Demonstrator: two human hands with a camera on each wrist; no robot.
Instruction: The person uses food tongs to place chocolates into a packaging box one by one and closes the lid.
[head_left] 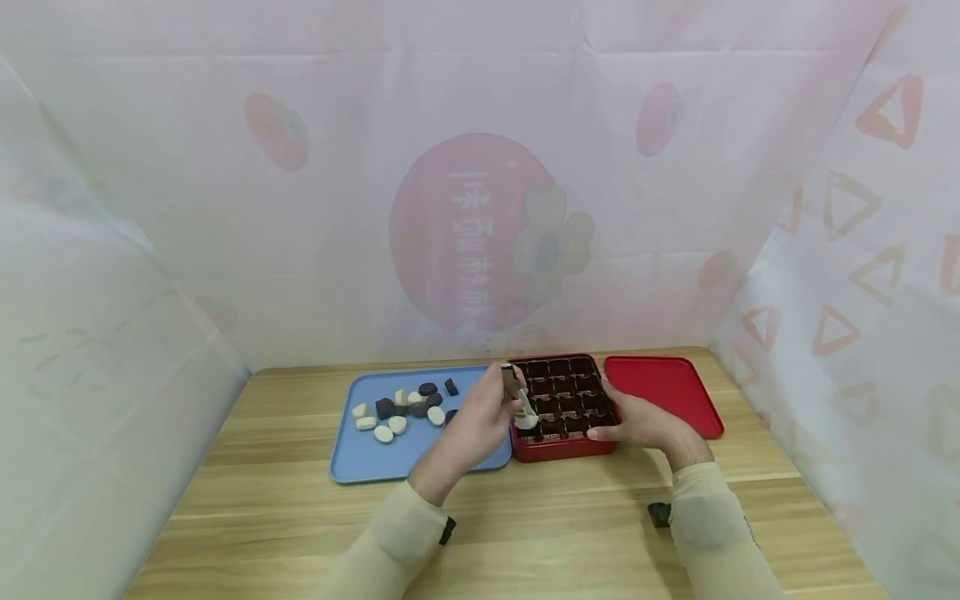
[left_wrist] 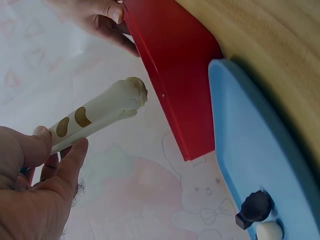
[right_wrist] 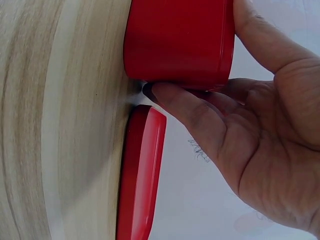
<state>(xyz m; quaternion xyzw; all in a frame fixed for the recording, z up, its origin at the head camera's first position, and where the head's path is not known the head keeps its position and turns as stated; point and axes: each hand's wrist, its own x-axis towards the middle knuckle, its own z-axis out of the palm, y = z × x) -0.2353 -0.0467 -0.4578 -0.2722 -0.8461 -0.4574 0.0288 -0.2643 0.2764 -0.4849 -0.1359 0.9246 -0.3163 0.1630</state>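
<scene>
My left hand (head_left: 480,414) pinches white paw-tipped tongs (left_wrist: 100,110) with brown patches between thumb and fingers. In the head view their pale tip lies over the front-left compartments of the dark brown divided insert (head_left: 566,387). That insert sits in a red box (head_left: 562,451). Whether the tongs hold a piece I cannot tell. On the box's right side, my right hand (head_left: 643,417) grips the wall, thumb at the front corner and fingers along the side. In the right wrist view, fingertips (right_wrist: 167,95) touch the red wall.
Left of the box, a blue tray (head_left: 405,462) bears several white pieces (head_left: 384,434) and dark brown pieces (head_left: 385,407), like chocolates. A red lid (head_left: 660,387) lies to the right of the box. All stand on a wooden table (head_left: 547,517) backed by a printed sheet.
</scene>
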